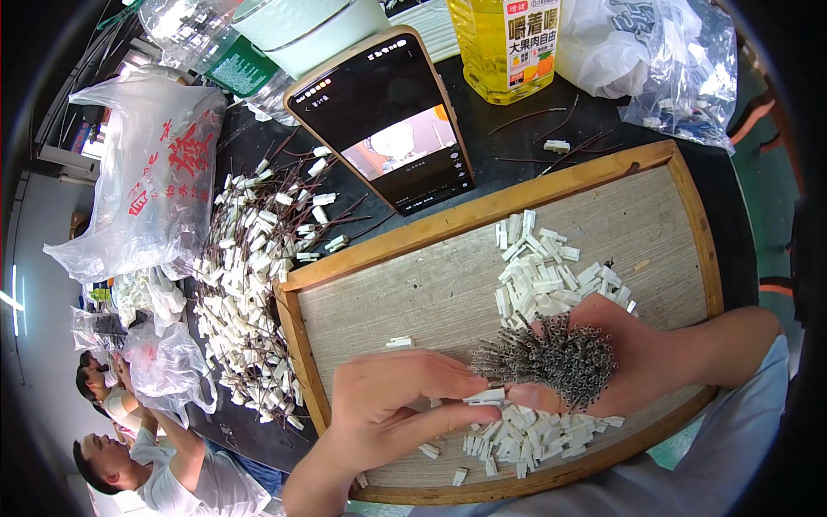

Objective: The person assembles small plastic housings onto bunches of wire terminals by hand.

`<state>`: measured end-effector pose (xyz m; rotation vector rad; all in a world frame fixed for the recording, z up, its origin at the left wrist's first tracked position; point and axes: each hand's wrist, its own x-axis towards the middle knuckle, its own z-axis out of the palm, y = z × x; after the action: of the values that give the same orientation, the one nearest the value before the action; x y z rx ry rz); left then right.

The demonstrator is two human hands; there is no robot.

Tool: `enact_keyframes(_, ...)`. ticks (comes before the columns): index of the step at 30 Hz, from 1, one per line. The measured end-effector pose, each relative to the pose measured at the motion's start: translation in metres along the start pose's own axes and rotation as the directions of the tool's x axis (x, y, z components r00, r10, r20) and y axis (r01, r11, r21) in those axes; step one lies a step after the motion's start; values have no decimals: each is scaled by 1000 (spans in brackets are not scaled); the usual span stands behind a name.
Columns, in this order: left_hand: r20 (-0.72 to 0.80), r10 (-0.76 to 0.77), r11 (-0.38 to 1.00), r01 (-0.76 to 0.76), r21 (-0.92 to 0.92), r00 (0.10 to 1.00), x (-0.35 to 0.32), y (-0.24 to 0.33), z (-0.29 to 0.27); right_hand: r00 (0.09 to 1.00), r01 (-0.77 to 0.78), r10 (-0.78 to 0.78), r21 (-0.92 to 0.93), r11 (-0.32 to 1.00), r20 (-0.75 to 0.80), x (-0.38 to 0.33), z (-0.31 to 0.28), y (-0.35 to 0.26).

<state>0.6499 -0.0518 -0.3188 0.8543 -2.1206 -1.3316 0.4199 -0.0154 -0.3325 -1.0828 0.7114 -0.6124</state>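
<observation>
My left hand pinches a small white plastic connector housing between thumb and fingers. Wrapped in my right hand is a thick bundle of wires, its many metal terminal ends fanned toward me. The right thumb tip comes close to the housing; whether any wire sits in it I cannot tell. Both hands are over a wood-framed tray. Loose white housings lie heaped beyond the right hand, and more housings lie beneath the hands.
Left of the tray is a large pile of wires with white housings. A phone leans upright behind the tray, near a yellow drink bottle. Plastic bags stand at the left. Two other people sit at the far left.
</observation>
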Motion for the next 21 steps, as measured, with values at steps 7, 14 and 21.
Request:
enact_keyframes(7, 14, 70, 991, -71, 118, 997, 2, 7, 1, 894, 367, -422, -293, 883, -152, 2, 1, 14)
enact_keyframes(14, 64, -19, 992, 11, 123, 998, 2, 8, -6, 951, 282, -297, -159, 946, -82, -4, 0, 13)
enact_keyframes(21, -542, 33, 999, -33, 11, 840, -17, -20, -70, 948, -202, 225, 123, 972, -226, 0, 2, -12)
